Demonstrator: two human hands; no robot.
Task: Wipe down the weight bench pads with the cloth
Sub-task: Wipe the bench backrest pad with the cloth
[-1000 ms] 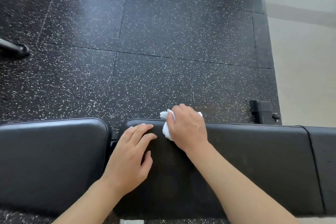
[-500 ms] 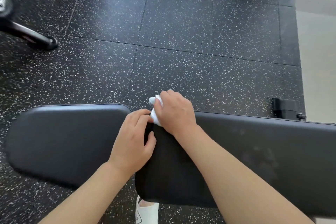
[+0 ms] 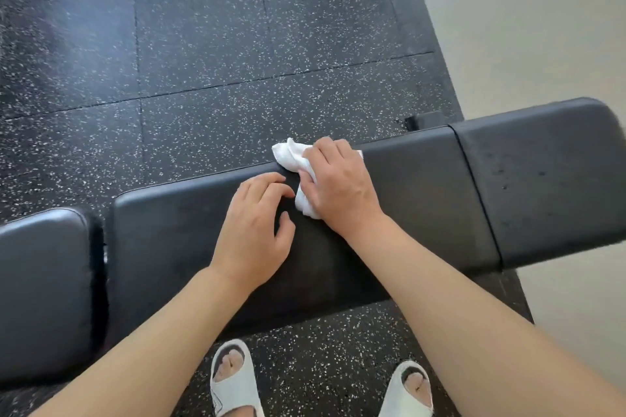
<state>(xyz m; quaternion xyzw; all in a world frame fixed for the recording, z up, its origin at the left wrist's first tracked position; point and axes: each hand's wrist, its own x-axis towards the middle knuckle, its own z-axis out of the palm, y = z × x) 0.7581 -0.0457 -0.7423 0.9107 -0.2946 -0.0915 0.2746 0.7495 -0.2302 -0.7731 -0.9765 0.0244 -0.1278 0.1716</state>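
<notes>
1. Now our left hand (image 3: 252,235) rests on the long back pad (image 3: 413,200), fingers loosely curled, holding nothing.
2. Beside it, our right hand (image 3: 338,186) grips the white cloth (image 3: 291,157) at the pad's far edge, mid-wipe.
3. Next, we judge, comes sweeping rightward toward the end pad (image 3: 548,179).

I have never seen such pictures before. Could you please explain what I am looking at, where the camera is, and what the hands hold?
There is no machine here. A person wears one camera on the head, so the picture looks down along the person's own arms. The long black cushions are weight bench pads: a middle pad, a left pad and a right pad. The right hand grips a crumpled white cloth at the far edge of the middle pad. The left hand rests on that pad beside it and holds nothing. Below, you see the person's feet in white slippers on the speckled black floor.
</notes>
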